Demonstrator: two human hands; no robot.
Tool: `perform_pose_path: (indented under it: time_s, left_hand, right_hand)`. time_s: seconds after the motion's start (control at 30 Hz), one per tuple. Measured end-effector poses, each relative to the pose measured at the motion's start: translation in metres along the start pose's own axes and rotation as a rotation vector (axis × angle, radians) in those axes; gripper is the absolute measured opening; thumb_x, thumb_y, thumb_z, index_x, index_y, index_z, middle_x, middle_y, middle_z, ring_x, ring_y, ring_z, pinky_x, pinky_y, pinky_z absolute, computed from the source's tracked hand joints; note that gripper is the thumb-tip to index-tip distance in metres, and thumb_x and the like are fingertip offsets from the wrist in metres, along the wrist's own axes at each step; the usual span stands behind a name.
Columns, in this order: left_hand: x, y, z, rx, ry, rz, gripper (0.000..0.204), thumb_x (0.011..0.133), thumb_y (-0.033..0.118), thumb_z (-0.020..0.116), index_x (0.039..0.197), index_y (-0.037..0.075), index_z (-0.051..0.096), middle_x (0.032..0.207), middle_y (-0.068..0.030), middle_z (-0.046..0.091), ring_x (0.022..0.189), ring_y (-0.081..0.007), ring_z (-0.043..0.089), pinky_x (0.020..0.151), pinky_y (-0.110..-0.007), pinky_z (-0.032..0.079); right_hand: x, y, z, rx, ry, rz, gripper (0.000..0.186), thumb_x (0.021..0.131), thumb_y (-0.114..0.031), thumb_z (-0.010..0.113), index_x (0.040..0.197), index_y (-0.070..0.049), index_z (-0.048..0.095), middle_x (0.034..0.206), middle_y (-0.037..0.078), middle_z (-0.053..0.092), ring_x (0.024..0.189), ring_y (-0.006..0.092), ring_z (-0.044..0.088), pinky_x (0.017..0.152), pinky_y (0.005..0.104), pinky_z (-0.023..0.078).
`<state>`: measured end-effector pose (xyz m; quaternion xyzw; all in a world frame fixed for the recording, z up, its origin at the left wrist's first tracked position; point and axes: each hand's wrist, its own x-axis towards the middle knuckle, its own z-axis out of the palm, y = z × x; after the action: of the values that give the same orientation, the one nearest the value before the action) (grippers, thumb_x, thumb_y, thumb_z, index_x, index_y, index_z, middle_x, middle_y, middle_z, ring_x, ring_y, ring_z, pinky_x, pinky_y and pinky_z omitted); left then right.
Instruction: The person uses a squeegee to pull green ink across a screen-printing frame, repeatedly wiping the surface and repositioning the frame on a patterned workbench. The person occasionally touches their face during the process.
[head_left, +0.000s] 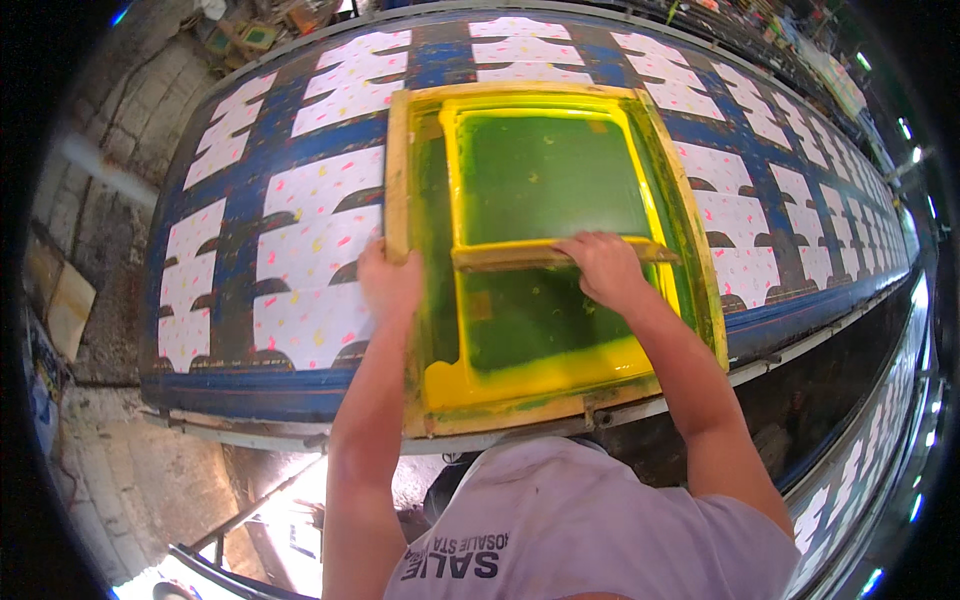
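A wooden-framed printing screen (398,170) lies on the long blue table, its green mesh streaked with bright yellow ink (540,375) along the edges and across the near end. My right hand (606,268) is closed over a wooden squeegee (510,256), which lies crosswise on the mesh around its middle. Yellow ink lines the squeegee's far edge. At the left side of the frame, my left hand (390,280) is wrapped round the wooden bar; its fingertips are partly hidden. Fabric under the screen cannot be seen.
White cut fabric pieces (325,225) with small pink and yellow prints lie in rows on the blue table (240,395), left, right and beyond the screen. A metal rail (800,345) runs along the table's near edge. Another table with printed pieces (860,470) stands at the right.
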<state>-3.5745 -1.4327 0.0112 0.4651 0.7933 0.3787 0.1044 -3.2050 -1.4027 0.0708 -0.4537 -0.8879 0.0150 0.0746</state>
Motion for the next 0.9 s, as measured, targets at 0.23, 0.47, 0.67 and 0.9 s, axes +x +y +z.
perform_pose_path:
  time_s: [0.23,0.47,0.67,0.9]
  left_hand:
    - [-0.006,0.004,-0.001,-0.023,0.033,-0.095,0.069,0.094,0.028,0.089,0.149,-0.004,0.063,0.111,-0.0177,0.078,0.101,-0.0301,0.076,0.092,-0.044,0.059]
    - [-0.012,0.007,-0.002,-0.034,0.031,-0.165,0.066,0.097,0.029,0.087,0.15,-0.003,0.064,0.116,-0.0187,0.077,0.106,-0.0325,0.075,0.095,-0.046,0.058]
    - [-0.012,0.009,0.0,0.025,0.057,-0.163,0.064,0.097,0.028,0.087,0.148,-0.003,0.065,0.11,-0.0181,0.079,0.099,-0.0318,0.076,0.09,-0.045,0.06]
    - [-0.006,0.01,0.003,0.032,0.098,-0.113,0.059,0.1,0.022,0.086,0.147,-0.007,0.065,0.1,-0.0129,0.077,0.087,-0.0223,0.073,0.084,-0.039,0.06]
  right_hand:
    - [0.129,0.082,0.021,-0.025,0.047,-0.02,0.042,0.091,-0.006,0.072,0.131,-0.019,0.078,0.11,0.014,0.08,0.105,0.0375,0.079,0.09,0.0529,0.064]
    - [0.244,0.156,0.037,-0.09,0.073,-0.03,0.038,0.097,-0.01,0.068,0.133,-0.018,0.076,0.113,0.015,0.081,0.111,0.0379,0.079,0.094,0.0536,0.064]
    - [0.293,0.198,0.032,-0.113,0.055,0.047,0.043,0.097,-0.01,0.066,0.138,-0.017,0.074,0.13,0.014,0.079,0.12,0.038,0.077,0.1,0.0554,0.063]
    - [0.29,0.21,0.017,-0.07,-0.115,-0.029,0.047,0.093,-0.007,0.064,0.138,-0.012,0.075,0.128,0.018,0.079,0.125,0.0418,0.074,0.104,0.0559,0.06]
